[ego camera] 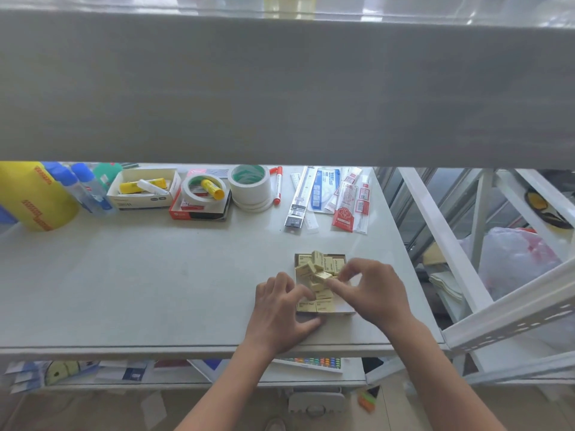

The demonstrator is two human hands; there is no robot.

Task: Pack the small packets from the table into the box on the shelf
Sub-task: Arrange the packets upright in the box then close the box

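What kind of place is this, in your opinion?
Probably a stationery stockroom or shop storage: white metal shelving, with tape rolls, glue sticks and packaged rulers behind the box of small packets.

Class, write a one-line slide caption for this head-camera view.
Left hand holds the box while right hand pinches a yellow packet on a white shelf.

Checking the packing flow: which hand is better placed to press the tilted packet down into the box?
Right. The right hand pinches the tilted packet just above the loose pile in the box. The left hand holds the box's near-left corner, steadying it, and is probably best left there.
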